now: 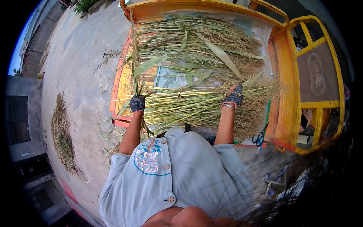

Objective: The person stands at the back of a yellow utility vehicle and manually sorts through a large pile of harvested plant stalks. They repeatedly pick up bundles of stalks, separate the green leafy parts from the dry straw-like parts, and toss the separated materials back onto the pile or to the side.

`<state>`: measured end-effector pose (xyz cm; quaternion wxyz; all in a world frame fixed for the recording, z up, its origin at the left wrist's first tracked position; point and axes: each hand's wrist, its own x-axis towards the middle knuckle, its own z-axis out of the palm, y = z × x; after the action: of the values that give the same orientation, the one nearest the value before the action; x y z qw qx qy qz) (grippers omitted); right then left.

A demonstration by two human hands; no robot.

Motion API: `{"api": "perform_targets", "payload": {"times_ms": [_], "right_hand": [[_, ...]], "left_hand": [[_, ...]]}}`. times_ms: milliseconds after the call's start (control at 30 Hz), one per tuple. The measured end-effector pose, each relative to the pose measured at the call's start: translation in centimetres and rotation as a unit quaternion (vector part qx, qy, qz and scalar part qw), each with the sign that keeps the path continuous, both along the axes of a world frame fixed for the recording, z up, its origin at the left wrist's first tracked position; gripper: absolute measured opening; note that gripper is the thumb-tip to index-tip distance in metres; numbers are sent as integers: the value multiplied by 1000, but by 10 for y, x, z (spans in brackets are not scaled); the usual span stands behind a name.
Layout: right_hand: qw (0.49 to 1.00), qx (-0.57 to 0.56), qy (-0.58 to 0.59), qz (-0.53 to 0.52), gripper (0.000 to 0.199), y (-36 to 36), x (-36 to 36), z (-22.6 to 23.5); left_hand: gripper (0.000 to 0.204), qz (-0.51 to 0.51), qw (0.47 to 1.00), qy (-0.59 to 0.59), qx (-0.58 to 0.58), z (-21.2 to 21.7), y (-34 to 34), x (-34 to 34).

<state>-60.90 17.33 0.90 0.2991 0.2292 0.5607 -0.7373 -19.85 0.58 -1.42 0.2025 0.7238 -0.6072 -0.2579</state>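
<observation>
Cut stalks with feathery seed heads lie in two layers across the bed of a yellow cart, the far pile [170, 38] and the near pile [181, 104]. My left hand [137, 103], in a dark knitted glove, is closed around a small bunch of leafy stalks [135, 72] that point away from me beyond the cart's left edge. At the near pile's seed heads [261, 90] is my right hand [233, 96], gloved with bare fingertips. Its fingers are curled at the stalks there; what they grip is partly hidden. A wide green leaf [221, 55] slants down toward this hand.
The cart's yellow side rail [321, 68] with a brown panel stands on the right. Dark-handled scissors [259, 138] hang at the bed's near right corner. A heap of dry plant scraps [62, 132] lies on the concrete ground [83, 68] at left.
</observation>
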Motion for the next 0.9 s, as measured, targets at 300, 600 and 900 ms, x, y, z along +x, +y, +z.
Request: {"api": "perform_targets", "payload": {"times_ms": [300,600,900], "right_hand": [[988,101,-118,-8,36,12,-25,-44],[987,-1,-129,-91,46,93,-108,-98],[985,-89,-35,140,23,24,-46,-48]], "left_hand": [[18,203,916,288,190,10,-7,-13],[26,-150,946,-286,21,24,2,14],[26,-124,914,230,309,64,-25,-4]]}}
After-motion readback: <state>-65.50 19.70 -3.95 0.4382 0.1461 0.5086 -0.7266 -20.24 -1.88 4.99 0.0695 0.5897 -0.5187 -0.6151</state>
